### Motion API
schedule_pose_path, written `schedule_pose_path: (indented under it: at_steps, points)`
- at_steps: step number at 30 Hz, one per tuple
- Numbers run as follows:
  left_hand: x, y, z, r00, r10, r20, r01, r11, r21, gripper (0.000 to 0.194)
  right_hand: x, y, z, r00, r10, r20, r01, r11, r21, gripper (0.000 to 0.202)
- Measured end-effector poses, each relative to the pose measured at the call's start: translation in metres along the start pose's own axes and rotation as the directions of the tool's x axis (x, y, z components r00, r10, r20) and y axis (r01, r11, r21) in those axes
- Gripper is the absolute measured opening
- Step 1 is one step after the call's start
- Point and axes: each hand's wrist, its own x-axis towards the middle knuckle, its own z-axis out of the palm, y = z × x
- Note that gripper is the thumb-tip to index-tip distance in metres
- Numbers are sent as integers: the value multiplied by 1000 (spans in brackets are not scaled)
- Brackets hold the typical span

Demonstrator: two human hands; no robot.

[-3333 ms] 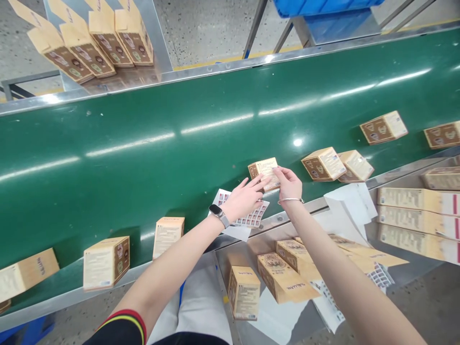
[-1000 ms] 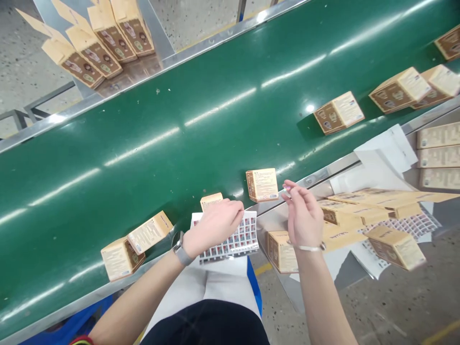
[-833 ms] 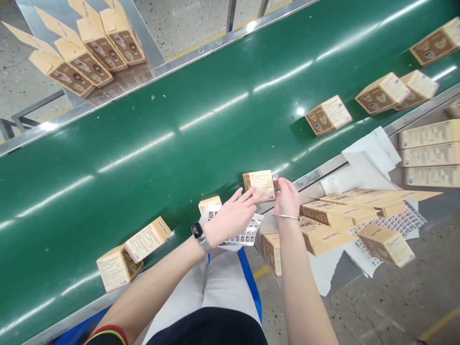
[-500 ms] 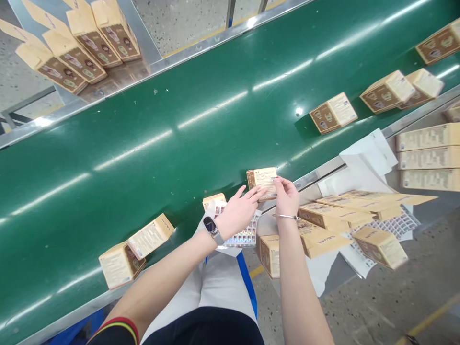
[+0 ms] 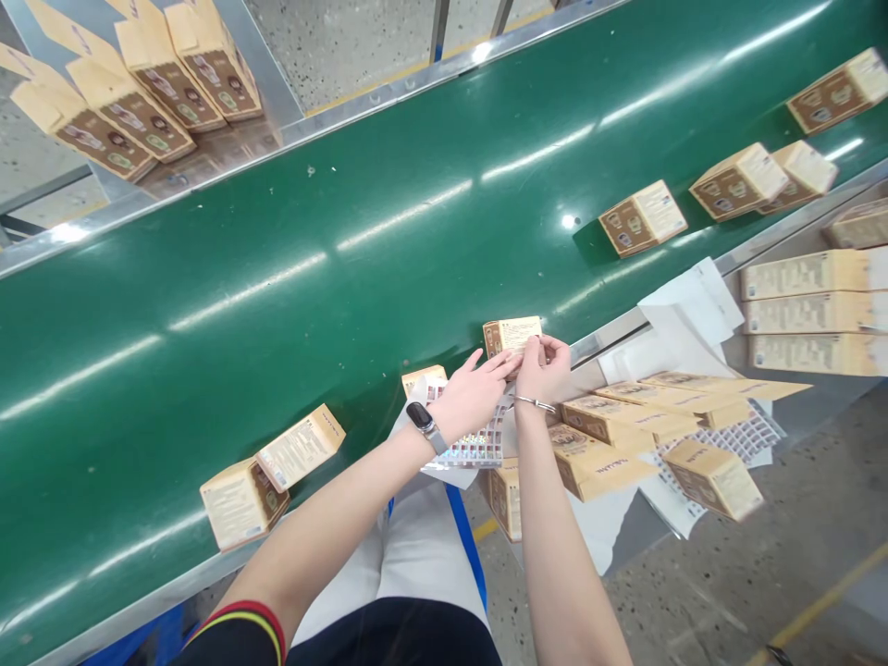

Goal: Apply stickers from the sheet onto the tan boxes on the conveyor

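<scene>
Our open left hand (image 5: 467,405) steadies the carton (image 5: 517,331); our right hand (image 5: 541,372), fingertips pinched at its edge, should press gently.

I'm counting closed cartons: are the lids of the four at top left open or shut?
Open: those cartons have long flaps sticking up, not folded down.

Left hand (image 5: 473,400) palm-down with fingers extended, right hand (image 5: 544,368) beside it, fingertips pinched together
</scene>
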Motion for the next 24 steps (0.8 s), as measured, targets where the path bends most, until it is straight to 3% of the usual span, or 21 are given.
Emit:
schedule_pose_path:
  at_steps: [6, 9, 11, 12, 13, 14, 15, 16, 17, 24]
  points:
    - [12, 7, -10, 999, 17, -39, -20, 997, -79, 35, 29, -24, 0, 1000, -21, -20, 19, 997, -80, 46]
    - [-10, 21, -22, 998, 2, -61, -11, 988, -157, 27, 29, -54, -27, 992, -100, 78, 108, 988, -108, 37]
    - [-35, 31, -30, 997, -54, -53, 41, 973, -227, 20, 16, -77, -54, 954, -184, 237, 212, 972, -98, 29]
    - [-49, 35, -33, 995, -89, -49, 73, 961, -267, 18, 6, -87, -68, 891, -230, 391, 277, 958, -67, 26]
    - [-62, 37, -35, 991, -126, -45, 106, 944, -312, 18, -4, -97, -82, 715, -284, 638, 378, 926, -12, 25]
    - [-74, 38, -38, 986, -161, -40, 137, 923, -360, 20, -14, -106, -93, 527, -279, 803, 408, 912, 48, 25]
    - [-85, 38, -40, 981, -193, -31, 164, 896, -412, 21, -24, -113, -103, 380, -261, 887, 417, 905, 88, 23]
    - [-95, 37, -41, 975, -220, -18, 187, 865, -465, 21, -32, -118, -109, 267, -243, 933, 422, 900, 114, 21]
    - [-102, 34, -43, 970, -241, -5, 204, 830, -519, 18, -38, -121, -113, 217, -231, 948, 422, 898, 122, 17]
    - [-126, 16, -49, 961, -270, 56, 218, 618, -755, 9, -53, -120, -112, 131, -331, 935, 565, 799, 204, 16]
